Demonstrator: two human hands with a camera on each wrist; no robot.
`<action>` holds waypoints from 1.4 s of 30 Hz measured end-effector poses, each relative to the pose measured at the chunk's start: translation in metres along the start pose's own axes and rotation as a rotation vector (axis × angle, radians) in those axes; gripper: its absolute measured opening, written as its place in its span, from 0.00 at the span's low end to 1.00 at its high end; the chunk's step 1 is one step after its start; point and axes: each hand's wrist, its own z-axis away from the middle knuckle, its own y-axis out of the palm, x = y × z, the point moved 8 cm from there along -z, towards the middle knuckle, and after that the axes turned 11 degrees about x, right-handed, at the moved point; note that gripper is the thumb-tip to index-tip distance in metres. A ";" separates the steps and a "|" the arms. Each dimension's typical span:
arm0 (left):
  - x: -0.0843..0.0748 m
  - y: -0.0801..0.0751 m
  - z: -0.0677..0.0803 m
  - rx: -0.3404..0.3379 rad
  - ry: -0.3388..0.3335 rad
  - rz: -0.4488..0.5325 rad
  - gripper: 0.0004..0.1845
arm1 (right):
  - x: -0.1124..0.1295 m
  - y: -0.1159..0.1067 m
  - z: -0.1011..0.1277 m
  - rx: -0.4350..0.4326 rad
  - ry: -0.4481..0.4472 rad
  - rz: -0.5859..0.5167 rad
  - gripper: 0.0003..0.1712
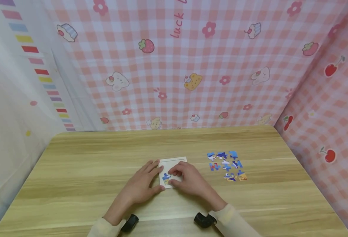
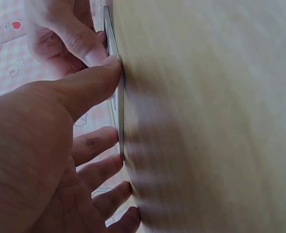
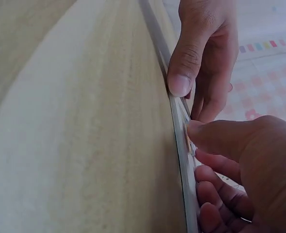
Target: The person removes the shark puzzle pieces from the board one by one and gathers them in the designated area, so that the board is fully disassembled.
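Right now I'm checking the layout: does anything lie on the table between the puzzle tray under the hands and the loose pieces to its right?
Nothing visible does. Bare table separates the puzzle tray from the loose pieces; the right hand rests on the tray.

The right hand [image 3: 240, 174] presses a small piece [image 3: 187, 141] onto the thin board [image 3: 181, 145] on the worktop [image 3: 84, 121]; the left hand [image 3: 206, 53] thumb steadies the board's edge.
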 end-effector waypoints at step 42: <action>0.000 0.001 0.000 0.021 -0.016 0.008 0.38 | -0.022 -0.023 0.026 -0.052 0.104 -0.144 0.03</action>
